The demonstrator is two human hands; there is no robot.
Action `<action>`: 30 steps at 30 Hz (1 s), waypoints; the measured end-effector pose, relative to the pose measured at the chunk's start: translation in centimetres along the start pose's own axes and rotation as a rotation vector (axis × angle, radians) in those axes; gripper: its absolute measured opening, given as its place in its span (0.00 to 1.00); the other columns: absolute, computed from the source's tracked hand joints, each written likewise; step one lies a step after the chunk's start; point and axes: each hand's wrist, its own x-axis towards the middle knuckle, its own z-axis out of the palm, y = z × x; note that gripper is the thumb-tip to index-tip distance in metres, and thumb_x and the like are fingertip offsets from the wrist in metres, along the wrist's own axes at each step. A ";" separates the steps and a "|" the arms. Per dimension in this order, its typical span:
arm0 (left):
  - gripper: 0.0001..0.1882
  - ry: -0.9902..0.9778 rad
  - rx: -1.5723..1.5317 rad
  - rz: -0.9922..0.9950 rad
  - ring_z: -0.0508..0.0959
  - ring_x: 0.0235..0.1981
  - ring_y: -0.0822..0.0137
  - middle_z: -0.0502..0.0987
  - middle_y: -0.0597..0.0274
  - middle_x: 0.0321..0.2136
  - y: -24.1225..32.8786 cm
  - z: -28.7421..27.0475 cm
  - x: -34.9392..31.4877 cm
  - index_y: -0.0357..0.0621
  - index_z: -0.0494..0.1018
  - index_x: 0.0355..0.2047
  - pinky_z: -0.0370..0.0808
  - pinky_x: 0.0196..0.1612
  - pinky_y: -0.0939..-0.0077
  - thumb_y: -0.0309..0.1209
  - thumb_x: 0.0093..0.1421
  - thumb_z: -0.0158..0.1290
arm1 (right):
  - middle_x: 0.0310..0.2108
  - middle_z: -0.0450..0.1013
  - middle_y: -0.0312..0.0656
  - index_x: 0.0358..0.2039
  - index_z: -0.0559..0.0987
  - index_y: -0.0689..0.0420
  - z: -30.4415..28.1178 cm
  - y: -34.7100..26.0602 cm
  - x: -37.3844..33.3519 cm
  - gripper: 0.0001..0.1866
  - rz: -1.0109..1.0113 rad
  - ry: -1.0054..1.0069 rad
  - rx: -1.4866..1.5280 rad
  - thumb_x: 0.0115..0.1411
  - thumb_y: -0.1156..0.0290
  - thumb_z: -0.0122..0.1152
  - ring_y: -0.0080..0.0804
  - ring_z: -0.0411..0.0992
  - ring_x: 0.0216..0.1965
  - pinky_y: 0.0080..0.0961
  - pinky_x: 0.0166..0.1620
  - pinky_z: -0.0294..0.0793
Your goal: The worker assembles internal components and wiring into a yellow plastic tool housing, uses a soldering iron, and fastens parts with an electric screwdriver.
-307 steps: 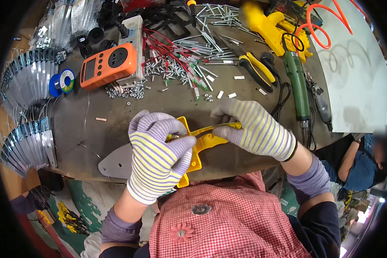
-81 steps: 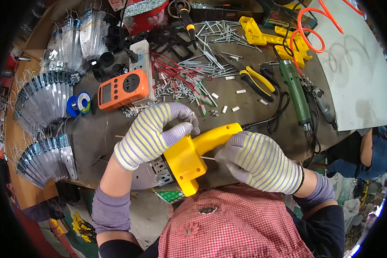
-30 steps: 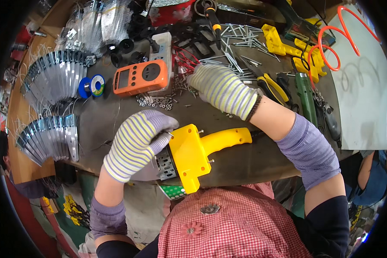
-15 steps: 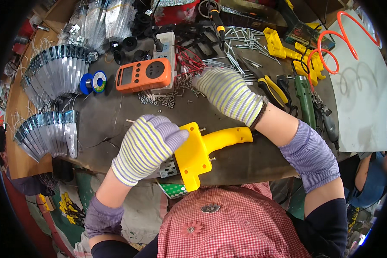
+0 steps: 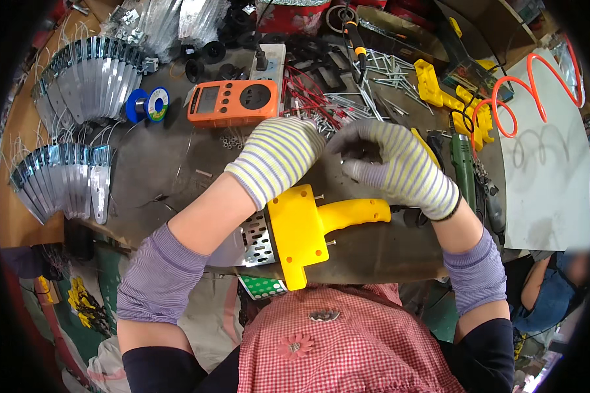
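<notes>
Both my hands wear striped knit gloves. My left hand (image 5: 278, 154) is closed, its fingertips pinched together by the pile of small screws and red wires; what they hold is hidden. Just right of it, my right hand (image 5: 406, 167) is curled, with a gap between thumb and fingers. Something small seems to lie inside that curl, too small to name. Below the hands a yellow plastic housing with a handle (image 5: 299, 229) lies at the table's near edge, two screws sticking out of its right side. A slotted metal plate (image 5: 258, 241) shows at its left.
An orange multimeter (image 5: 233, 103) and a blue solder spool (image 5: 136, 106) lie beyond. Fanned metal blades with wires (image 5: 88, 82) cover the left. Long screws (image 5: 390, 75), yellow parts (image 5: 429, 84), a green electric screwdriver (image 5: 463, 167) and a coiled red hose (image 5: 505, 85) are at the right.
My left hand has moved from beside the yellow housing up and right to the screw pile. My right hand has drawn back from that pile, rightward and nearer, and turned.
</notes>
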 end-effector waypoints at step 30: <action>0.11 0.232 -0.811 -0.198 0.81 0.30 0.58 0.81 0.62 0.29 6.2 -5.3 -11.7 0.46 0.80 0.33 0.78 0.39 0.66 0.24 0.49 0.66 | 0.28 0.78 0.43 0.33 0.82 0.54 2.4 4.9 7.0 0.07 -0.557 0.128 -1.231 0.55 0.74 0.58 0.43 0.80 0.34 0.37 0.35 0.80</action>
